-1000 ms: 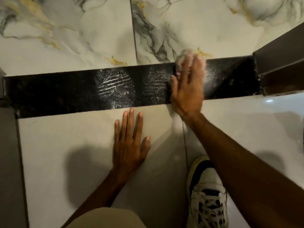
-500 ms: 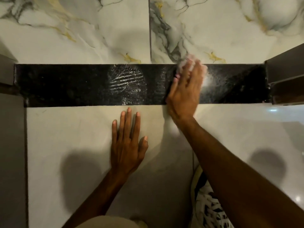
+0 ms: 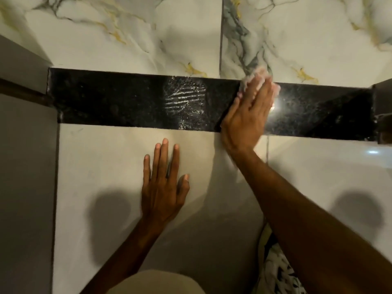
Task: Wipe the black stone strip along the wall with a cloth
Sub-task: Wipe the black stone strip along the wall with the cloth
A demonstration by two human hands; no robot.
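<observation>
A black speckled stone strip [image 3: 118, 102] runs left to right between the marble wall and the pale floor tiles. A dusty ribbed shoe print [image 3: 184, 98] marks its middle. My right hand [image 3: 246, 115] lies flat on the strip to the right of the print, pressing a pale cloth [image 3: 257, 73] whose edge shows past my fingertips against the wall. My left hand [image 3: 163, 185] rests flat on the floor tile below the print, fingers spread, holding nothing.
White marble wall tiles [image 3: 135, 35] with grey and gold veins rise behind the strip. Grey panels [image 3: 25, 166] bound the left side and a dark frame [image 3: 381, 107] the right end. My white and black shoe [image 3: 277, 270] stands on the floor at the lower right.
The right-hand print that showed beside my right hand a second ago is no longer visible. My right hand stays pressed on the cloth there. The view has shifted to the left. My left hand has stayed put.
</observation>
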